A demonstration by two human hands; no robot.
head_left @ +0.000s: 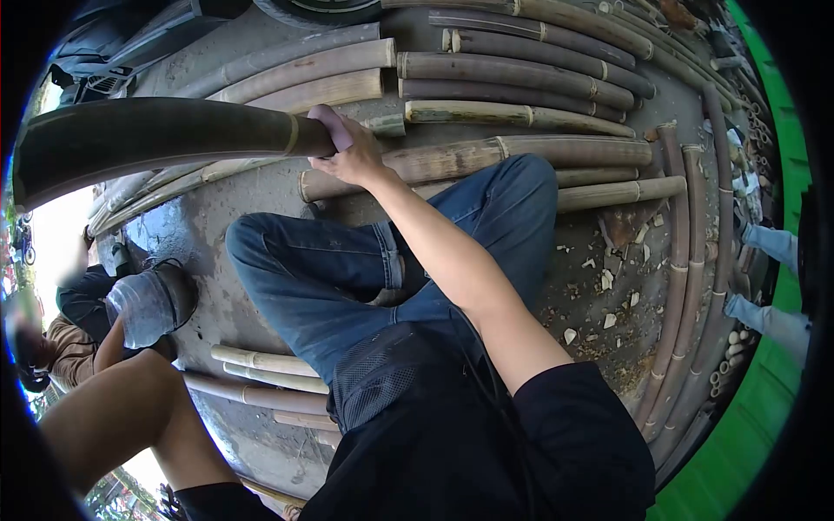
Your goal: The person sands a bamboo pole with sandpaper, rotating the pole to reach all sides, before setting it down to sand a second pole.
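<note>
A thick, dark bamboo pole (174, 128) stretches from the left edge to my right hand (356, 161). That hand is closed around a mauve pad (332, 127), which it presses against the pole near its right end. Whether the pad is cloth or a sanding sheet, I cannot make out. A pale node ring shows on the pole just left of the pad. My left arm (113, 417) bends out past the lower left edge, and its hand is outside the picture. I sit on the ground with my jeans-clad legs (330, 269) folded beneath the pole.
Several bamboo poles (512, 74) lie across the ground ahead, with long ones (678, 269) along the right. Pale chips (608, 280) litter the concrete. At left a person (69, 347) sits by a bucket (178, 291); another person's legs (769, 321) show at right, near a green wall (738, 443).
</note>
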